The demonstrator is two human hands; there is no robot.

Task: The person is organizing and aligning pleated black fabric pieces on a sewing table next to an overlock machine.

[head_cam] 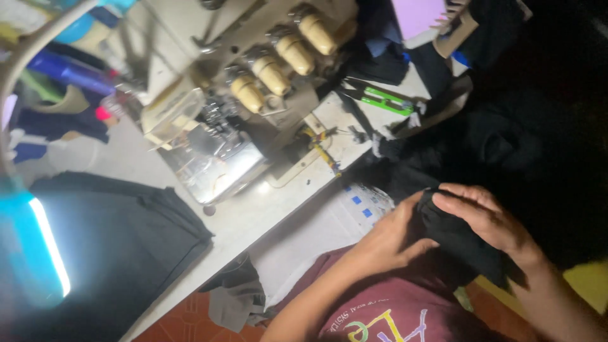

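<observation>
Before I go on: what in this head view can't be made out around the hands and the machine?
- Black cloth: its shape and edges are hidden under the left hand and right hand.
- Dark fabric pile: lost in shadow, pieces indistinguishable.
- Sewing machine: top cut off by the upper edge; needle area blurred.
- Lamp: glare washes out the left side.

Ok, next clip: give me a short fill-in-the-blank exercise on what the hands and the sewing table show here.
1. Both hands, the left hand and the right hand, grip a piece of ____ cloth.
2. The sewing machine carries four thread ____ on top.
3. The scissors lying on the table have ____ handles.
4. A folded dark fabric lies on the table beside the lit ____.

Missing words: black; cones; green; lamp
</observation>
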